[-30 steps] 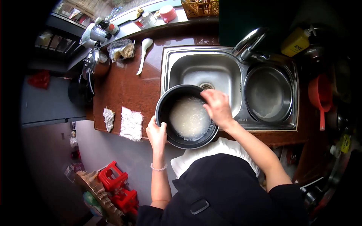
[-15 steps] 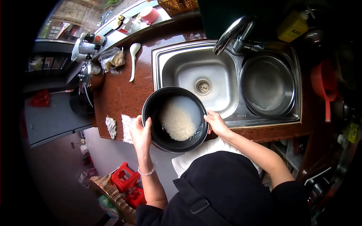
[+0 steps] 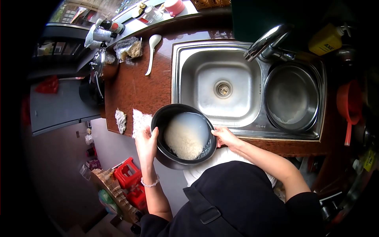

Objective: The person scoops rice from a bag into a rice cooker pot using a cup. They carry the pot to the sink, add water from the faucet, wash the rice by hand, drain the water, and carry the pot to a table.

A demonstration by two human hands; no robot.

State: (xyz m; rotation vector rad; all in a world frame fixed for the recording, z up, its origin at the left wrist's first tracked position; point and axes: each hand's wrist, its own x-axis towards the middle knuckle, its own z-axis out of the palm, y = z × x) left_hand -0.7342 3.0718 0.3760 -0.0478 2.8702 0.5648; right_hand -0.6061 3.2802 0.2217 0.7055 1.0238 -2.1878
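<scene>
The fingers of my left hand (image 3: 146,147) are clamped on the side wall of a black rice-cooker inner pot (image 3: 173,111), the thumb over the rim and the other fingers partly hidden outside it. The fingers of my right hand (image 3: 226,138) pinch the opposite rim, thumb on top and the rest bent beneath. The pot hangs between the two sets of fingers, tilted, its outer wall showing on the side toward me. Inside, wet rice (image 3: 184,145) is heaped on my side, while cloudy water (image 3: 198,123) gathers at the far side, beyond the rice. White measuring marks (image 3: 207,147) run down the inner wall just below my right fingers.

A second ago my right fingers were in over the pot, above the rice, with milky water spread right across it; now they grip the rim. Since half a second ago, the pot has drawn nearer to my body, farther from the drain (image 3: 223,89).

Beyond my right fingers lies the steel sink basin (image 3: 197,96), and off to their right a round steel pan (image 3: 292,94). A white cloth (image 3: 140,122) lies on the counter (image 3: 126,89) just beyond my left fingers; farther beyond them rests a white spoon (image 3: 151,53).
</scene>
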